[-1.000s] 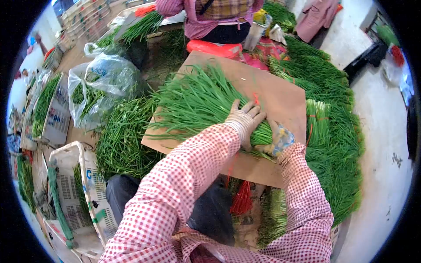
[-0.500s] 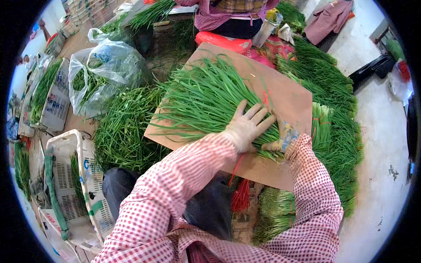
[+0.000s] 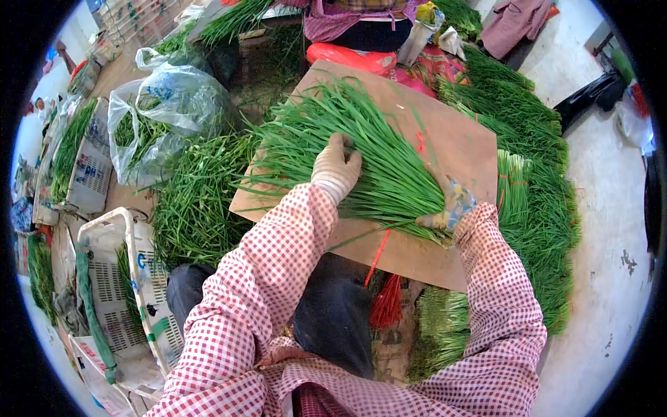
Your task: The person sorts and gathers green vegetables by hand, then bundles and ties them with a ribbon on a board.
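A loose bunch of garlic chives (image 3: 372,153) lies fanned out on a brown board (image 3: 458,149), stem ends to the right and leaf tips to the left. My right hand (image 3: 453,207), in a patterned glove, is closed around the stem ends. My left hand (image 3: 336,167), in a pale glove, is over the leaves near their middle with its fingers curled into them; the fingertips are partly hidden. A red tie (image 3: 421,142) lies on the board beyond the bunch. Another red strip (image 3: 378,258) hangs over the board's near edge.
Tied chive bundles (image 3: 513,181) are stacked along the right. Loose greens (image 3: 198,201) are heaped at the left beside a clear plastic bag (image 3: 187,97). A white crate (image 3: 114,292) stands lower left. Red ties (image 3: 386,302) hang below the board. Another person (image 3: 354,21) sits opposite.
My left hand has moved left from near the stems to the middle of the leaves, and its spread fingers have curled in. My right hand stays at the stem ends.
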A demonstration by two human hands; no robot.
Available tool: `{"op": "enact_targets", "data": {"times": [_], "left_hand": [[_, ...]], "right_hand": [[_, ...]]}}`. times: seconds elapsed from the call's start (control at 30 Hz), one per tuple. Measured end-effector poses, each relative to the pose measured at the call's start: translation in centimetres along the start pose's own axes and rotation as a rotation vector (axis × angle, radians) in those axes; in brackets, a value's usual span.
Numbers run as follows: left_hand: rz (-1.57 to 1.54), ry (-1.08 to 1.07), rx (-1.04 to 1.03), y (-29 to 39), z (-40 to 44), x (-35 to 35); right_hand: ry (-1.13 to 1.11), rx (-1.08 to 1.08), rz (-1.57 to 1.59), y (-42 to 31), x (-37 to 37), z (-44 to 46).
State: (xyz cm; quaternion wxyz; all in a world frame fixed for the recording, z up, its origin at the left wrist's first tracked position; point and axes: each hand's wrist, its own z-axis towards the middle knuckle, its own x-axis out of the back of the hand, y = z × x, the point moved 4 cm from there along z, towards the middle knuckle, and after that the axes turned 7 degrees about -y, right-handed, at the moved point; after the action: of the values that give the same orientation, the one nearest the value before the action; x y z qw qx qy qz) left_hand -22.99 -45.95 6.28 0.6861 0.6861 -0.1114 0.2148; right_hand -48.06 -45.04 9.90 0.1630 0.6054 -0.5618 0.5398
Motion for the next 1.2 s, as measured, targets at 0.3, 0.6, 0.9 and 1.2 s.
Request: {"op": "enact_targets", "data": {"times": [0.3,0.6,0.9,1.2], "left_hand": [[0.006,-0.233,0.068,0.3,-0.3,-0.1],[0.034,-0.22,0.01,1.1,-2.3,0.9],[-0.083,-0.179,0.279,-0.5,-0.7,0.1],[0.27,-0.184,0.126,1.7,0.1,0.7]], "right_hand": [[0.005,-0.018,0.028,-0.1,0.0,-0.1],[0.056,0.05,0.058,0.0,0.0,-0.2],[0.059,0.038,0.105,0.7,-0.2,0.0],[0.049,0.014,0.079,0.2,0.3,-0.1]]}}
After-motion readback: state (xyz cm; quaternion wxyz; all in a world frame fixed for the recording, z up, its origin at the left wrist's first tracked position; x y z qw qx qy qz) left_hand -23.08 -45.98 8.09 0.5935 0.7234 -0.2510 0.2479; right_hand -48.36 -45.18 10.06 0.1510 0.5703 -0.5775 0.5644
